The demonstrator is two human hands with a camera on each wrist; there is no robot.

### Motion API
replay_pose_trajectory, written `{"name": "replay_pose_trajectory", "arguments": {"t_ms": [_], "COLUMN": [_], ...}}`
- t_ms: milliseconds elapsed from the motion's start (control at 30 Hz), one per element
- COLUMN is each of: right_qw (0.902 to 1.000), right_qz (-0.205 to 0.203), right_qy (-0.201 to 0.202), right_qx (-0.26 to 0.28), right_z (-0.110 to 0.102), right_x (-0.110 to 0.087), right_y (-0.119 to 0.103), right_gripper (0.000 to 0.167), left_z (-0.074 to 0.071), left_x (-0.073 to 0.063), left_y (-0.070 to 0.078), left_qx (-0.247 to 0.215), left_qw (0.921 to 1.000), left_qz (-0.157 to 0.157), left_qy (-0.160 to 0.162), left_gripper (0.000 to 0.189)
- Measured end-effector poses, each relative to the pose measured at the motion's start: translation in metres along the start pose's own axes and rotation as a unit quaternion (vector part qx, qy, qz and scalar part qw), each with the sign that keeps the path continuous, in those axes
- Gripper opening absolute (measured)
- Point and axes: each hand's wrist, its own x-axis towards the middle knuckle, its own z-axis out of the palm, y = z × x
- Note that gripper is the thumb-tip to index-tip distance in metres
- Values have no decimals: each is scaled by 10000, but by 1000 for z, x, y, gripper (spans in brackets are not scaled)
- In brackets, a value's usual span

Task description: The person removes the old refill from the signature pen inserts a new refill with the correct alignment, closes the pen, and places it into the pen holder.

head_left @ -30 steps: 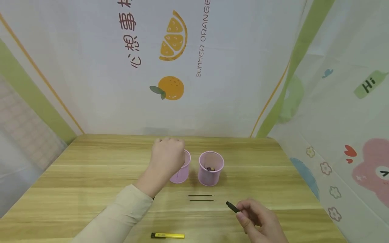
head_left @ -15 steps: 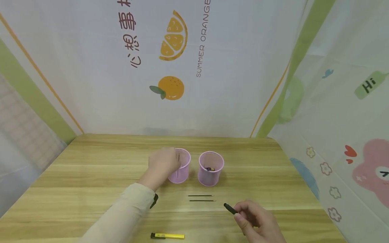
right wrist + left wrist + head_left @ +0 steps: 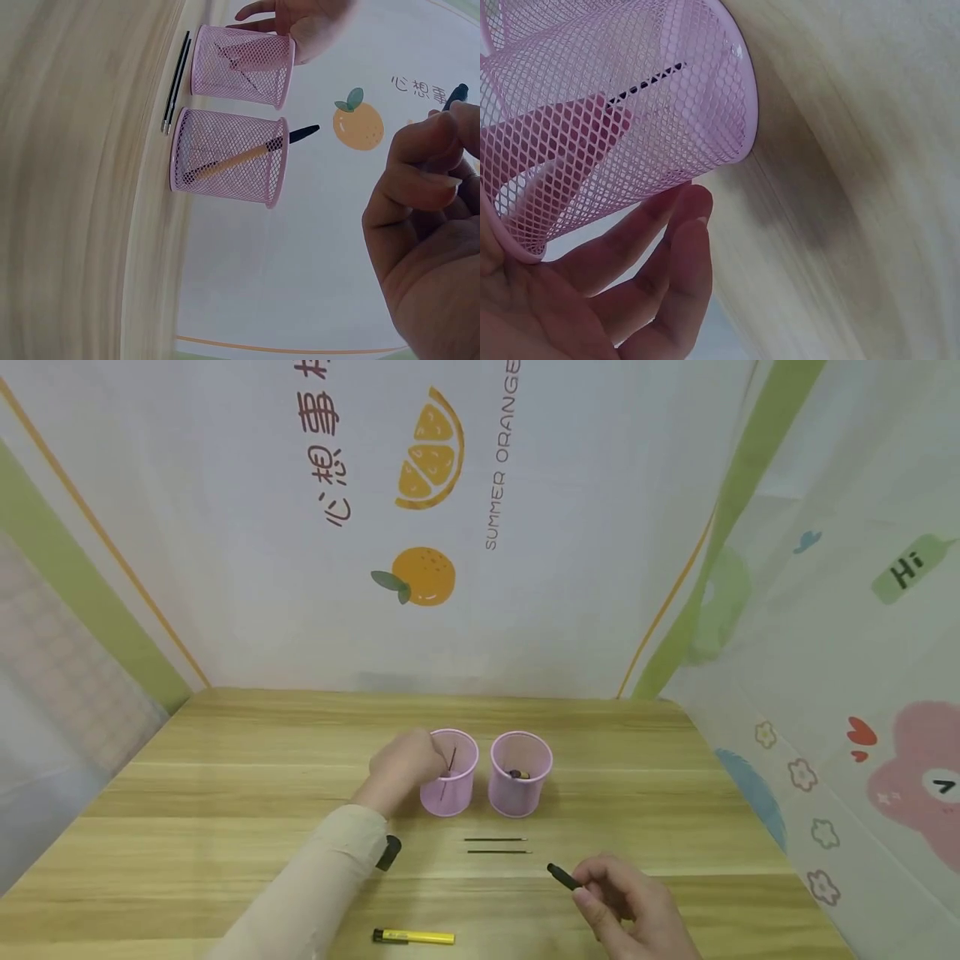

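My left hand (image 3: 405, 767) reaches over the rim of the left pink mesh cup (image 3: 705, 120). Its thumb side is inside, with fingertips pinching at a thin dark pen refill (image 3: 649, 84) that leans in the cup; the other fingers stay outside the wall (image 3: 682, 255). On the right, my right hand (image 3: 637, 906) pinches a short black pen-like tube (image 3: 562, 876) between thumb and index finger, its rear end hidden in the hand. Two more thin dark refills (image 3: 497, 852) with light tips lie parallel on the table, in front of the cups.
A second pink mesh cup (image 3: 225, 176) stands to the right of the first, with an orange-and-black pen (image 3: 247, 155) leaning inside. Near the front of the wood-grain table (image 3: 225, 827) lies a yellow pen-shaped item (image 3: 420, 937) with a black end. Printed cloth hangs behind.
My left hand has come down from above the left cup into it. The refill inside now tilts, and the cup has shifted slightly right. My right hand with the tube has moved slightly left.
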Motion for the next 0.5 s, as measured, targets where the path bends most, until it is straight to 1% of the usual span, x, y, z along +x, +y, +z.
{"name": "replay_pose_trajectory", "arguments": {"t_ms": [133,200,400,433,500], "right_qw": [9997,9996,9999,9998,9998], "right_qz": [-241,-275,-34,10,-42], "right_qy": [12,17,112,132,126], "right_qx": [-19,-39,-127,-118,-123], "right_z": [1,1,1,1,2], "right_x": [-1,-1,-2,-2,-1], "right_y": [2,3,2,1,1], "right_gripper": [23,23,21,21,22], "left_z": [1,2,1,1,1], "left_x": [1,2,5,5,4], "left_y": [0,2,5,5,4], "left_qx": [65,120,346,339,288], "left_qw": [10000,9999,9993,9993,9994], "left_qz": [-69,-96,-117,-138,-191], "left_qy": [-9,-35,-97,-90,-58], "left_gripper": [28,26,12,13,19]}}
